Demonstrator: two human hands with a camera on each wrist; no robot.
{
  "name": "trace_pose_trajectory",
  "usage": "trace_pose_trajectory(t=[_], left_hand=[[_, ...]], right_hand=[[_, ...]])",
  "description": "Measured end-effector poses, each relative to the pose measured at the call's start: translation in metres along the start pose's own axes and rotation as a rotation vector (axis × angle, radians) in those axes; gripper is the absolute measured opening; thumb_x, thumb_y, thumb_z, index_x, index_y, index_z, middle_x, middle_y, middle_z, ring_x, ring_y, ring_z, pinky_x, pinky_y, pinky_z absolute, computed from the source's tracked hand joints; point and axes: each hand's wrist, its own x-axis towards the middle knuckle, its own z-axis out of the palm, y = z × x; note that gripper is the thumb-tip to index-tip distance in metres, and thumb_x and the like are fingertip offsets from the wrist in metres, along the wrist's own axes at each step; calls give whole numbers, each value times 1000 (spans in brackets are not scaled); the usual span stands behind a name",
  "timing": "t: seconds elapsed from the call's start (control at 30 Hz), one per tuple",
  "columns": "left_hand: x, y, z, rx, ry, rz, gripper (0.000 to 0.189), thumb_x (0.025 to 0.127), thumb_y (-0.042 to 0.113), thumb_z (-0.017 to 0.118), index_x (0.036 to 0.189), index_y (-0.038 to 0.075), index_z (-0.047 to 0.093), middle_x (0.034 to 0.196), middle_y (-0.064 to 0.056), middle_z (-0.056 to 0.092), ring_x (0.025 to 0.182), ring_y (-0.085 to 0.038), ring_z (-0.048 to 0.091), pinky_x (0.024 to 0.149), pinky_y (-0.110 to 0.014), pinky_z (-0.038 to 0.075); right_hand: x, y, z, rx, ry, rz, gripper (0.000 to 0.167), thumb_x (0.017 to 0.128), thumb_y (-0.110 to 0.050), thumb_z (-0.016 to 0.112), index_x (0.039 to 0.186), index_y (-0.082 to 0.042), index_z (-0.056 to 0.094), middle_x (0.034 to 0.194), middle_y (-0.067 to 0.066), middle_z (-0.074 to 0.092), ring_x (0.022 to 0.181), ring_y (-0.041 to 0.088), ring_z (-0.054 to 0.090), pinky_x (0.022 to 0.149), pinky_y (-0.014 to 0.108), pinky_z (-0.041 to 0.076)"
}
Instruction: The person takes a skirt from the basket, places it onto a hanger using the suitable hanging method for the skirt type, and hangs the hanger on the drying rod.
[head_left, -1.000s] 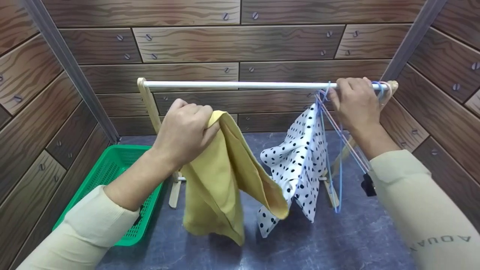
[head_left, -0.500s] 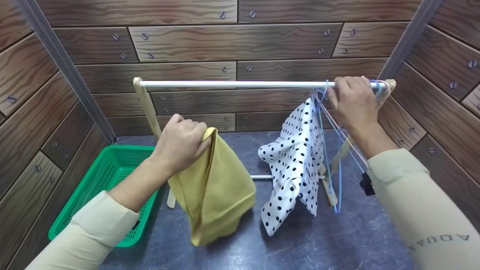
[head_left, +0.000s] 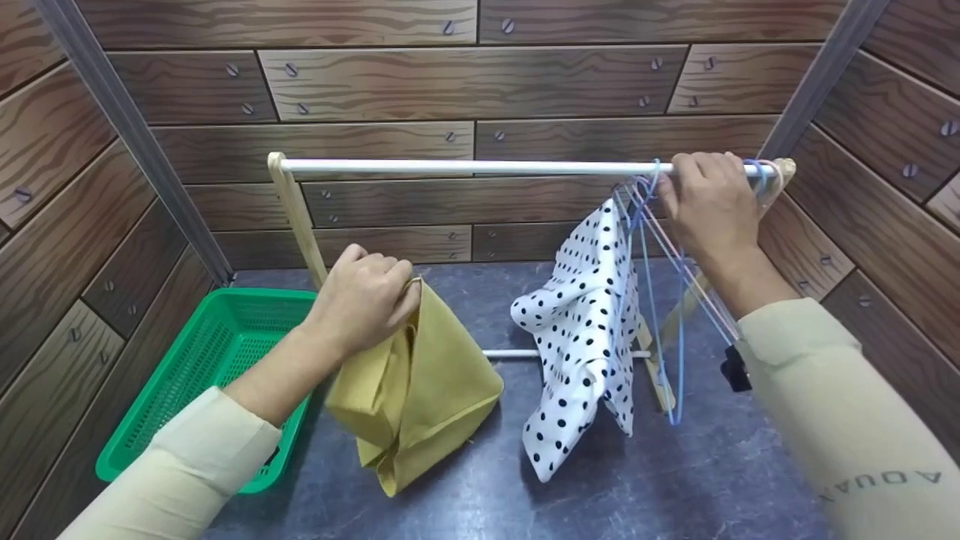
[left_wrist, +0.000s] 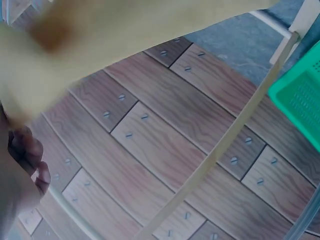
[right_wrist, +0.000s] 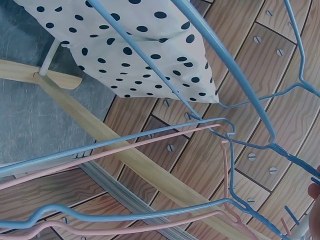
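In the head view my left hand [head_left: 364,300] grips a yellow cloth [head_left: 446,375] by its upper edge, low in front of the rack; the cloth hangs in folds below the fist. The left wrist view shows the same cloth [left_wrist: 135,35] blurred close to the camera. My right hand [head_left: 712,202] is curled over the white rod [head_left: 465,166] of the clothes rack near its right end. Blue and pink wire hangers [head_left: 681,337] hang about that hand. A white cloth with black dots [head_left: 585,330] hangs from a hanger just left of them.
A green plastic basket [head_left: 157,405] stands at the left, partly behind my left forearm. The rack's wooden legs [head_left: 298,217] rise at both sides, joined low by a white bar [head_left: 510,354]. A black clip [head_left: 735,369] hangs near my right sleeve. Wood-patterned walls enclose the space.
My left hand has come down and slightly left with the yellow cloth, which now hangs lower and more bunched. The dotted cloth has swung a little left. My right hand stays on the rod.
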Motion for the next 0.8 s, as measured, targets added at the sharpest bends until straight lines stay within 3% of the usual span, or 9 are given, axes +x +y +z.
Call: trace_pose_trajectory(t=[0.2, 0.37, 0.53, 0.7, 0.8], left_hand=[[-12, 5, 8, -28, -62, 14, 23, 88, 16, 58, 67, 13, 49, 55, 0, 48, 51, -19, 49, 61, -38, 36], [-23, 10, 16, -71, -135, 70, 21, 83, 22, 64, 68, 15, 52, 57, 4, 48, 53, -15, 46, 62, -35, 32], [-33, 13, 24, -168, -148, 125, 21, 80, 24, 67, 68, 16, 52, 58, 6, 46, 54, -14, 43, 65, -35, 33], [-42, 18, 32, -294, -159, 222, 24, 77, 24, 67, 66, 16, 48, 57, 8, 41, 52, -11, 40, 62, -32, 31], [-45, 20, 34, -346, -189, 254, 30, 79, 29, 68, 65, 15, 46, 56, 8, 39, 51, -9, 38, 62, -31, 30]], right_hand=[[0, 1, 1, -3, -3, 4, 27, 98, -24, 57, 98, 3, 58, 103, 22, 65, 108, 43, 59, 111, 49, 36], [0, 1, 0, -2, 4, -2, 28, 99, -25, 56, 98, 4, 59, 102, 22, 65, 106, 42, 59, 110, 49, 36], [0, 0, 0, 3, 3, 3, 28, 99, -25, 55, 98, 3, 59, 103, 22, 65, 107, 42, 59, 111, 49, 36], [-1, 1, -1, 5, 11, -12, 28, 99, -24, 56, 98, 5, 58, 102, 23, 64, 105, 43, 58, 109, 49, 36], [-1, 2, -1, 4, 16, -16, 29, 99, -24, 56, 98, 5, 58, 101, 23, 64, 104, 43, 59, 108, 49, 37]])
